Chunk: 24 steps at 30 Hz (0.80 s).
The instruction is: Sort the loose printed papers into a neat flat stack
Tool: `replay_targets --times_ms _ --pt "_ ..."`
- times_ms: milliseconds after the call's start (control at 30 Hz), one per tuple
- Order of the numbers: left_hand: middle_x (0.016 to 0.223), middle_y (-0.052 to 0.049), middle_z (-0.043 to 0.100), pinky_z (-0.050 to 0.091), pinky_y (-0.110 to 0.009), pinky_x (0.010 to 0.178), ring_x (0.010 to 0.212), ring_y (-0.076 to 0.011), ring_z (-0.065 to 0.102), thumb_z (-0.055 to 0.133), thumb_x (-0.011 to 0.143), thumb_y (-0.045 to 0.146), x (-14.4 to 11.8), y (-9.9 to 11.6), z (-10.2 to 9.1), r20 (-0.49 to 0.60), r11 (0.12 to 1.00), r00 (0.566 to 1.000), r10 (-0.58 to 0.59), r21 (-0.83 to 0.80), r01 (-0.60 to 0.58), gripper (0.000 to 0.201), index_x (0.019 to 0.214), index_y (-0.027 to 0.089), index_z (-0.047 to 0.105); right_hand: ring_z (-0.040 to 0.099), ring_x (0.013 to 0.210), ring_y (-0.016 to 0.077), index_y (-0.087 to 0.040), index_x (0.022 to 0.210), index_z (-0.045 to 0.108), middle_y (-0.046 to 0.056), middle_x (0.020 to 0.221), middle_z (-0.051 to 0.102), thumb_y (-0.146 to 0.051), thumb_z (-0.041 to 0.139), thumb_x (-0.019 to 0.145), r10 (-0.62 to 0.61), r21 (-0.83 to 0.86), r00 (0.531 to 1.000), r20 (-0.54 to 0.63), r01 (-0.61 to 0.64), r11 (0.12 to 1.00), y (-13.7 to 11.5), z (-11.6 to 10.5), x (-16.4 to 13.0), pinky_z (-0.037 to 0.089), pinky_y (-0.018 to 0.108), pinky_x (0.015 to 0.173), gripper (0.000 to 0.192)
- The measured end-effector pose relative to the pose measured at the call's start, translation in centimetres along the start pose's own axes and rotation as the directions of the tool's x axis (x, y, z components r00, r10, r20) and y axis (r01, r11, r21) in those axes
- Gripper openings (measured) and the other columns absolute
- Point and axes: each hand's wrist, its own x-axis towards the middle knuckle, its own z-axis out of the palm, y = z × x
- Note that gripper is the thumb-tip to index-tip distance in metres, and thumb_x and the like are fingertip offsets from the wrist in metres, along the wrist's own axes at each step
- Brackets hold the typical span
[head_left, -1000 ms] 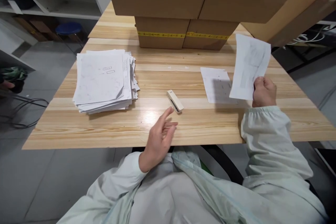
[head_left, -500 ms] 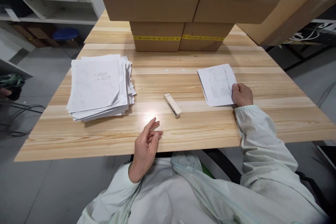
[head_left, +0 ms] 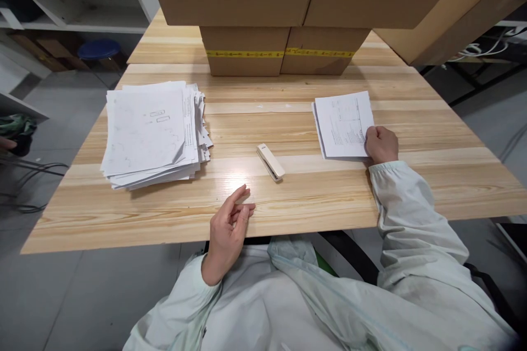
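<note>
My right hand (head_left: 381, 144) rests on the wooden table (head_left: 313, 197) with its fingers curled on the near right corner of a small set of printed sheets (head_left: 343, 123) lying flat. My left hand (head_left: 228, 227) hovers at the table's near edge, fingers loosely apart, holding nothing. A cream stapler (head_left: 270, 162) lies between the two hands, a little beyond my left hand. A thick, uneven stack of paper (head_left: 152, 132) sits at the left of the table.
Large cardboard boxes (head_left: 284, 49) with yellow tape stand along the back of the table, more overhanging above. White shelving and a blue stool (head_left: 99, 49) are at the far left. Cables lie on the grey floor at left and far right.
My right hand brought the raised sheet down flat onto the papers on the table. My left hand drew back from the stapler toward the table's near edge.
</note>
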Motion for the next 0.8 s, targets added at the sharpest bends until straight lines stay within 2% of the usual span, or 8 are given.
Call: replay_targets --times_ms 400,600,800 --pt "0.128 -0.013 0.07 0.066 -0.031 0.083 0.094 -0.0183 0.077 0.059 0.096 0.032 0.0 0.0 0.0 -0.007 0.999 1.0 0.028 -0.019 -0.029 0.038 0.132 0.019 0.06 0.058 0.102 0.029 -0.012 0.111 0.064 0.024 0.121 0.066 -0.032 0.027 0.103 0.031 -0.089 0.999 0.015 -0.029 0.996 -1.5 0.1 -1.3 0.033 0.035 0.079 0.043" --pt "0.129 -0.014 0.07 0.066 -0.031 0.084 0.095 -0.0192 0.077 0.06 0.096 0.034 0.1 0.3 0.0 -0.005 1.0 1.0 0.022 -0.012 -0.022 0.038 0.131 0.018 0.06 0.061 0.103 0.0308 -0.012 0.113 0.063 0.026 0.118 0.067 -0.033 0.028 0.103 0.04 -0.122 0.999 -0.003 -0.04 0.992 -2.0 0.1 -2.0 0.036 0.037 0.082 0.043" --pt "0.128 -0.012 0.07 0.066 -0.033 0.084 0.095 -0.0207 0.077 0.06 0.096 0.037 0.0 0.5 -0.1 -0.005 1.0 1.0 0.004 0.001 -0.004 0.037 0.129 0.02 0.062 0.058 0.098 0.031 -0.009 0.116 0.06 0.028 0.107 0.066 -0.034 0.033 0.101 0.045 -0.138 0.997 -0.063 -0.054 0.989 -2.5 0.6 -3.0 0.035 0.042 0.082 0.04"
